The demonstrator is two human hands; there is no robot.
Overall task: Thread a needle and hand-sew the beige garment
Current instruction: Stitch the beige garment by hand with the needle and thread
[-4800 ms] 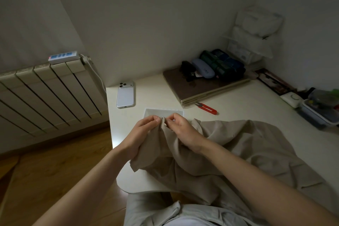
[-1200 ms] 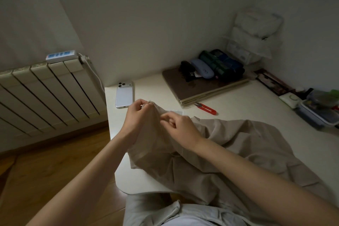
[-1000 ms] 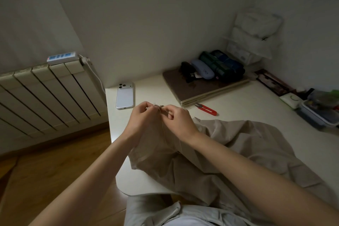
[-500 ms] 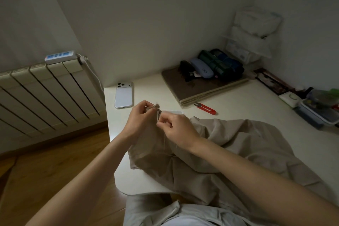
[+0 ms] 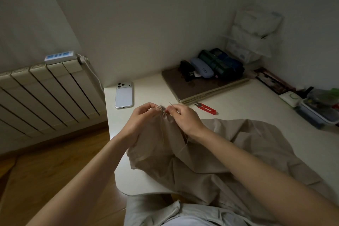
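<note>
White desk (image 5: 152, 91) beside ribbed radiator (image 5: 45, 97), beige garment (image 5: 238, 145) across it

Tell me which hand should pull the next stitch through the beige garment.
Right. The right hand pinches the needle, its tip sticking up beside the fold, with thread trailing below the wrist. The left hand is occupied pinching the bunched edge of the beige garment.

- White phone (image 5: 124, 95) lay face-down nr far-left corner of table (image 5: 256, 104).
- Red thread snips (image 5: 206, 108) sat just in front of brown board (image 5: 194, 88).
- Glasses case (image 5: 201, 68) on board.
- Radiator (image 5: 45, 93) at left w/ power strip (image 5: 59, 57) on top.
</note>
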